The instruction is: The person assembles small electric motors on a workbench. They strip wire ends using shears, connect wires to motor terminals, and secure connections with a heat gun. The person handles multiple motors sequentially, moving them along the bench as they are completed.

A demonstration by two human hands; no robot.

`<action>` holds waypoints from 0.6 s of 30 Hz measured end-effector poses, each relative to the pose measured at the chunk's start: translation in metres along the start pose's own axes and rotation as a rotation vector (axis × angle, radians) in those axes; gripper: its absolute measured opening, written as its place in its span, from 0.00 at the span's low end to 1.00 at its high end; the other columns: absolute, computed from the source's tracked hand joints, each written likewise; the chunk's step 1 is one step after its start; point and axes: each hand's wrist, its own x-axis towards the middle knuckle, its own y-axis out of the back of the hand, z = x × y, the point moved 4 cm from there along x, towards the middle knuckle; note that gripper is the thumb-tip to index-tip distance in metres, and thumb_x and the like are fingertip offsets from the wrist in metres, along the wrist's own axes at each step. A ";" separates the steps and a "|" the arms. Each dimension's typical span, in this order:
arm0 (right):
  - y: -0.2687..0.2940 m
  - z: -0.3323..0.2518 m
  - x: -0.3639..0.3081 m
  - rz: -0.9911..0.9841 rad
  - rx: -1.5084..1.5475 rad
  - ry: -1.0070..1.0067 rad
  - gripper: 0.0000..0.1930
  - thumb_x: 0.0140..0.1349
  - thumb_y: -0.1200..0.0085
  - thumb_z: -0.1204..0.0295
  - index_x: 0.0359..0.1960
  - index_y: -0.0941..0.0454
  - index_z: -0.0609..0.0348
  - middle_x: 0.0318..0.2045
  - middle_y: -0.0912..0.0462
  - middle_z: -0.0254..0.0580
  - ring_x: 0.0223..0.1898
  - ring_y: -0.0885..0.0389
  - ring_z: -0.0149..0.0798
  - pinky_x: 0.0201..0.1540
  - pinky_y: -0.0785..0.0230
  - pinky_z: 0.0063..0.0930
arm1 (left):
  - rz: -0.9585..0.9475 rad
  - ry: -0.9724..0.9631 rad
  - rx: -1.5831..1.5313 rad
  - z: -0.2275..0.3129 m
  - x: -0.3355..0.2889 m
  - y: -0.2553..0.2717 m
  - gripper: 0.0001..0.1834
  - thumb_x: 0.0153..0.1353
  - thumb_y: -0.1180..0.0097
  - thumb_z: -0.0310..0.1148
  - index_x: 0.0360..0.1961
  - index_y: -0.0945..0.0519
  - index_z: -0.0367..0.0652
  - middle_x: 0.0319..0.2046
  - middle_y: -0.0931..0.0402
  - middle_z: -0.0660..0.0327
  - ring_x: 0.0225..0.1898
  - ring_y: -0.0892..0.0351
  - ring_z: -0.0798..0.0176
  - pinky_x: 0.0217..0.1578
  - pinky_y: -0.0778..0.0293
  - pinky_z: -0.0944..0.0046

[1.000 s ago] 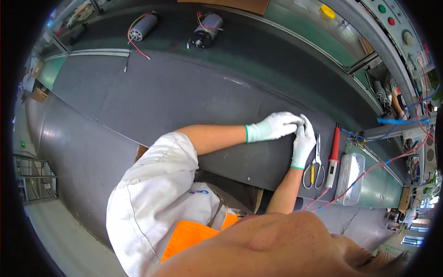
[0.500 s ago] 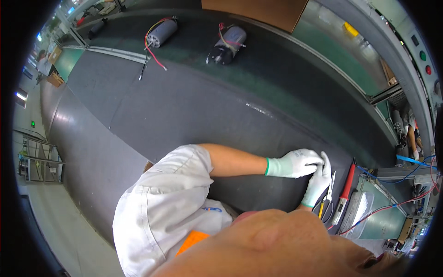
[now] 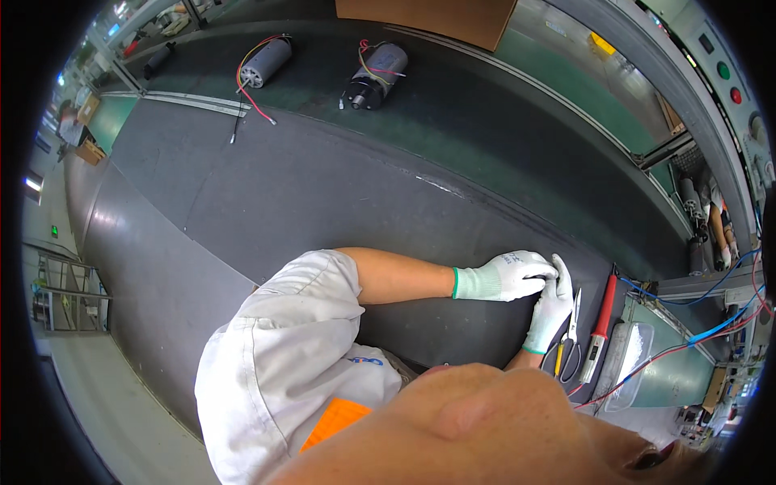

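Note:
My left hand [image 3: 513, 276], in a white glove with a pale green cuff, reaches across from the left. Its fingers rest against my right hand [image 3: 552, 311], gloved the same way. The right fingers stretch out, pointing away from me. No object shows between the hands, though the left fingertips are partly hidden. Just right of my right hand lie scissors [image 3: 571, 343] with dark handles and a thin yellow tool [image 3: 558, 360]. Beside them is a red-handled soldering iron [image 3: 604, 311]. A clear plastic tray [image 3: 632, 364] sits farther right.
Across the grey worktop [image 3: 323, 186] runs a dark green conveyor belt [image 3: 501, 145]. It carries a silver motor with loose wires [image 3: 268, 63] and a motor with a black end [image 3: 380, 74]. A cardboard box [image 3: 428, 20] is behind. Red and blue cables [image 3: 687, 343] cross at right.
The whole view has shifted slightly, so the worktop and motors appear a little farther left. My hands stay together in nearly the same pose.

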 end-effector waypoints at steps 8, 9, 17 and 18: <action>0.004 0.004 0.001 0.000 -0.032 0.009 0.20 0.71 0.57 0.86 0.62 0.25 0.71 0.56 0.18 0.49 0.55 0.19 0.35 0.62 0.30 0.27 | -0.014 0.036 0.018 -0.006 0.000 -0.005 0.18 0.67 0.44 0.33 0.56 0.20 0.41 0.56 0.22 0.51 0.60 0.25 0.47 0.63 0.31 0.51; 0.004 0.005 0.000 -0.005 -0.017 -0.005 0.20 0.71 0.58 0.86 0.62 0.25 0.71 0.56 0.18 0.49 0.55 0.19 0.35 0.62 0.30 0.27 | -0.010 0.033 0.021 -0.005 -0.001 -0.004 0.18 0.67 0.44 0.33 0.56 0.20 0.41 0.56 0.22 0.51 0.59 0.25 0.47 0.63 0.31 0.51; 0.004 -0.009 -0.007 0.018 -0.142 0.029 0.19 0.69 0.57 0.85 0.59 0.21 0.68 0.52 0.15 0.49 0.53 0.18 0.37 0.59 0.28 0.28 | 0.036 -0.109 0.058 0.000 -0.003 -0.002 0.17 0.68 0.43 0.33 0.56 0.20 0.41 0.53 0.21 0.50 0.56 0.22 0.46 0.59 0.27 0.51; 0.008 -0.014 -0.009 0.024 -0.250 0.110 0.19 0.70 0.56 0.84 0.59 0.20 0.66 0.51 0.14 0.48 0.53 0.17 0.37 0.59 0.28 0.29 | 0.036 -0.125 0.066 0.004 -0.001 -0.004 0.17 0.68 0.43 0.33 0.55 0.20 0.41 0.53 0.21 0.50 0.56 0.22 0.46 0.59 0.27 0.51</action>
